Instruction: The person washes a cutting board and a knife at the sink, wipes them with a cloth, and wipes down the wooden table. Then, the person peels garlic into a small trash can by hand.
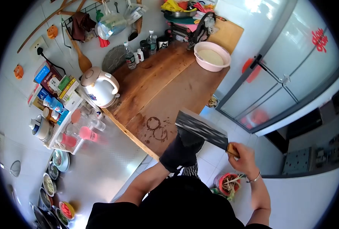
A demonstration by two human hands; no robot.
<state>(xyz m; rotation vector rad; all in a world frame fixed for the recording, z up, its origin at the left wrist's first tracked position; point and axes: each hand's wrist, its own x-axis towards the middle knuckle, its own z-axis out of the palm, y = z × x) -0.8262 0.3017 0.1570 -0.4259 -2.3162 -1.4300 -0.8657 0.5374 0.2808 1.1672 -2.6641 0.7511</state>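
A cleaver (pixel 202 129) with a broad, dark, mottled blade is held over the front of the wooden table. My right hand (pixel 241 155) is closed around its short wooden handle. A dark cloth (pixel 183 147) bunches over and around my left hand, hiding the fingers. The top of that cloth touches the blade's lower part near the end away from the handle. Below, on the tabletop (pixel 169 99), are dark wet ring marks close to the cloth.
An electric kettle (pixel 100 87) stands at the table's left edge. Bottles (pixel 129 57) and a pink basin (pixel 212 57) sit toward the back. At left, a white rack (pixel 68 133) and several bowls (pixel 49 184) line the metal counter (pixel 104 164). A red bucket (pixel 230 185) stands on the floor.
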